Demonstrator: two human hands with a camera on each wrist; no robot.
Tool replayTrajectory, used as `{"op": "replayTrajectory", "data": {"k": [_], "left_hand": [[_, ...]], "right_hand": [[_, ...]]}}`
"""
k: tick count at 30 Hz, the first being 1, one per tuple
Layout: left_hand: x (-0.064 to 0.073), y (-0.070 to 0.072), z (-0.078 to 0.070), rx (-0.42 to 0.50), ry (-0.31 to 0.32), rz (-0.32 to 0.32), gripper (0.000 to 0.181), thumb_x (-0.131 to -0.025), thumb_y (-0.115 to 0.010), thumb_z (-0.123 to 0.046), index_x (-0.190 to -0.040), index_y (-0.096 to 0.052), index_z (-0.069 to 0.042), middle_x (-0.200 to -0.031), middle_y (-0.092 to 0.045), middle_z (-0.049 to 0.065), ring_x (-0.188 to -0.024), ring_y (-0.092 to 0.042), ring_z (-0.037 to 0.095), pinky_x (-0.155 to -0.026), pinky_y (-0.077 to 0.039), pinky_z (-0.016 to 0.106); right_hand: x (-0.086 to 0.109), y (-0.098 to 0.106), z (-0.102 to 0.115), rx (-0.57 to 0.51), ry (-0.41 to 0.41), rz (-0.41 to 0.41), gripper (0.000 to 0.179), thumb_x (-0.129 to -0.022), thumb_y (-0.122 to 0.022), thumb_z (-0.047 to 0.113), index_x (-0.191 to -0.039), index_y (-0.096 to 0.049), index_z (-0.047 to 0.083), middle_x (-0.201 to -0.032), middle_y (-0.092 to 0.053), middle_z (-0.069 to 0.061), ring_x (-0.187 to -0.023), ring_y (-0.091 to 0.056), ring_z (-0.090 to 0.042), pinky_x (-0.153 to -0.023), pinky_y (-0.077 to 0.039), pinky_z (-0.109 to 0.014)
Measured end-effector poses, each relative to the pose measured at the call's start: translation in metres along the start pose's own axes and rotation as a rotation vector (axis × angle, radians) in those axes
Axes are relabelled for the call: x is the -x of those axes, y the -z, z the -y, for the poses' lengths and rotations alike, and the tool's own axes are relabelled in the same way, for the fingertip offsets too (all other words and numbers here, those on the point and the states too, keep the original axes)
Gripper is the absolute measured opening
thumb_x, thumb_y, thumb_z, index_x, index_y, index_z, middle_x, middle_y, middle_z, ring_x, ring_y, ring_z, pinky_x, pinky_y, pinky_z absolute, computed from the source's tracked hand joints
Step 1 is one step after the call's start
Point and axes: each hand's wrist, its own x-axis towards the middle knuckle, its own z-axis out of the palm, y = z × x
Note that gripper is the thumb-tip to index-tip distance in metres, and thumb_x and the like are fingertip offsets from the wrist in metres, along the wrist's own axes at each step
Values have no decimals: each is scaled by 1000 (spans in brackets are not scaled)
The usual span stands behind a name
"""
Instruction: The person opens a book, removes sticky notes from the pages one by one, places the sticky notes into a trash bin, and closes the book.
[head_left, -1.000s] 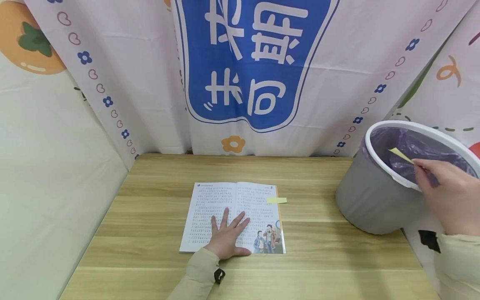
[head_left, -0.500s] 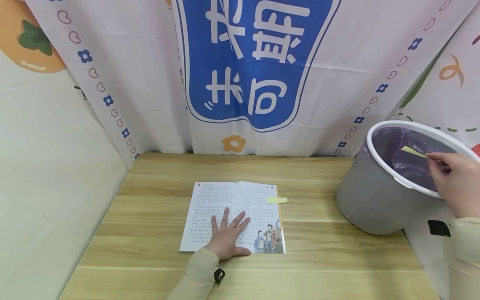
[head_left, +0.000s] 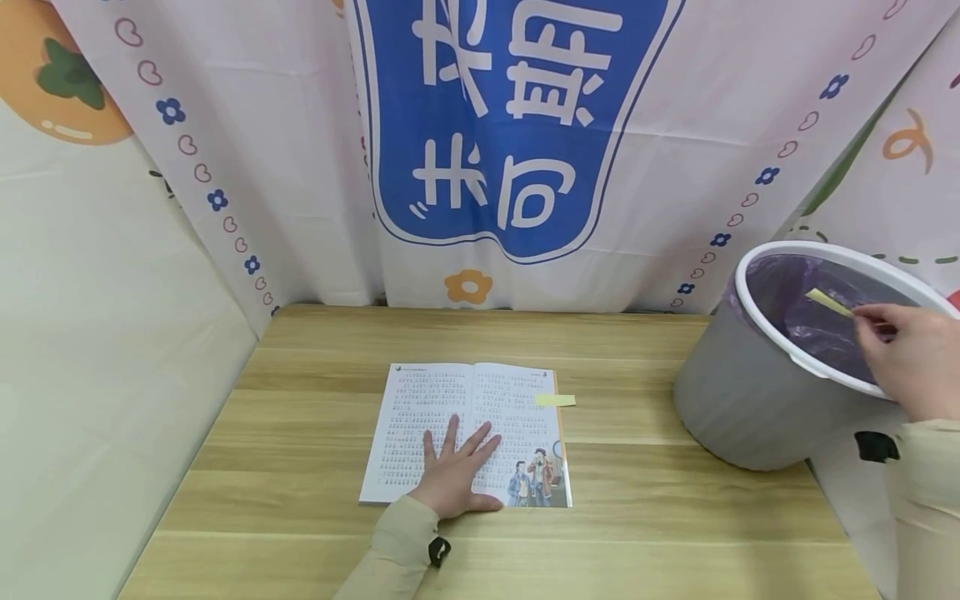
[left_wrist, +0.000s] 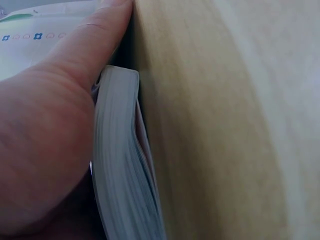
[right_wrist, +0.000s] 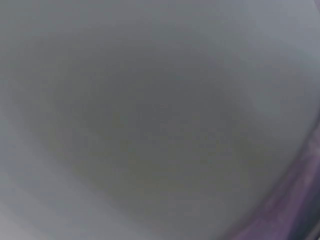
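An open book [head_left: 431,392] lies on the wooden table, text on both pages and a picture of two figures at the lower right. My left hand [head_left: 452,483] rests on it with fingers spread; in the left wrist view the thumb lies along the book's page edges [left_wrist: 117,135]. A yellow sticky note strip [head_left: 555,401] sticks out past the right page's edge. Over the mouth of a grey trash can [head_left: 757,400], my right hand [head_left: 918,358] pinches another yellow sticky note strip [head_left: 827,302] between thumb and finger. The right wrist view is filled by a blurred grey surface.
A purple bag [head_left: 806,279] lines the trash can, held under its white rim [head_left: 765,321]. The can stands at the right edge of the wooden table [head_left: 315,350]. Behind the table hangs a printed curtain [head_left: 315,208] with a blue sign shape.
My right hand has moved right and slightly up over the trash can, still pinching the yellow strip, then barely shifted in the last half second. My left hand stays on the book.
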Motion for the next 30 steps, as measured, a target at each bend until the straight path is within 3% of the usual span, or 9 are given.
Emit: {"op": "replayTrajectory", "data": {"k": [2, 4, 6, 8, 14, 17, 21, 24, 30], "left_hand": [[0, 0, 0, 1, 0, 1, 103, -73, -70, -71, -157, -30, -26, -165, -15, -3, -146, 8, 47, -104, 7, 78], [0, 1, 0, 2, 1, 1, 103, -73, -70, -70, -157, -30, -26, -165, -15, -3, -146, 8, 47, -104, 7, 78], [0, 1, -1, 3, 1, 1, 103, -73, -70, -70, -157, -30, -26, -165, -15, -3, -146, 8, 47, -104, 7, 78], [0, 1, -1, 3, 2, 1, 103, -73, -70, -70, -157, -30, -26, -165, -15, -3, -147, 8, 47, -104, 7, 78], [1, 2, -1, 4, 3, 3, 103, -73, -71, -70, -157, -30, -26, -165, -15, -3, -147, 8, 47, -104, 7, 78], [1, 2, -1, 6, 3, 3, 103, -74, -71, -69, -157, -30, -26, -165, -15, -3, -147, 9, 46, -104, 7, 78], [1, 2, -1, 4, 3, 3, 102, -74, -71, -69, -157, -29, -26, -165, -14, -3, -147, 9, 46, -104, 7, 78], [0, 2, 0, 2, 3, 6, 103, -74, -70, -69, -157, -29, -27, -165, -14, -3, -147, 9, 46, -104, 7, 78], [0, 0, 0, 0, 2, 5, 103, -74, -70, -70, -157, -29, -27, -165, -14, -3, -147, 9, 46, -104, 7, 78]], "right_hand": [[-1, 0, -1, 43, -3, 31, 18, -85, -60, -1, -95, -68, -13, -82, -66, -33, -56, -41, 16, -50, -30, -25], [-2, 0, -1, 79, 2, 50, 19, -84, -61, 1, -95, -68, -12, -80, -66, -32, -48, -54, -13, -47, -31, -33], [-3, 0, -1, 99, 17, 57, 19, -84, -61, 1, -95, -67, -13, -79, -66, -33, -52, -56, -42, -45, -31, -38], [-2, 0, -1, 99, 38, 44, 19, -83, -61, 0, -95, -67, -13, -78, -65, -33, -60, -58, -50, -43, -31, -40], [0, 0, 4, 82, 45, -18, 21, -85, -58, 1, -97, -68, -13, -85, -65, -34, -64, -57, -50, -47, -29, -37], [1, 1, 13, 64, 52, -86, 21, -89, -56, 2, -98, -67, -14, -91, -64, -36, -75, -58, -52, -56, -34, -44], [4, 2, 31, -25, 102, -212, 23, -92, -56, 4, -99, -70, -12, -95, -66, -35, -86, -59, -54, -83, -45, -19], [9, 4, 47, -70, 171, -303, 26, -94, -57, 11, -100, -73, -8, -96, -69, -30, -85, -61, -52, -94, -26, 1], [24, -1, 75, -33, 275, -378, 30, -96, -54, 19, -100, -76, -1, -98, -73, -20, -79, -66, -48, -99, -35, -6]]}}
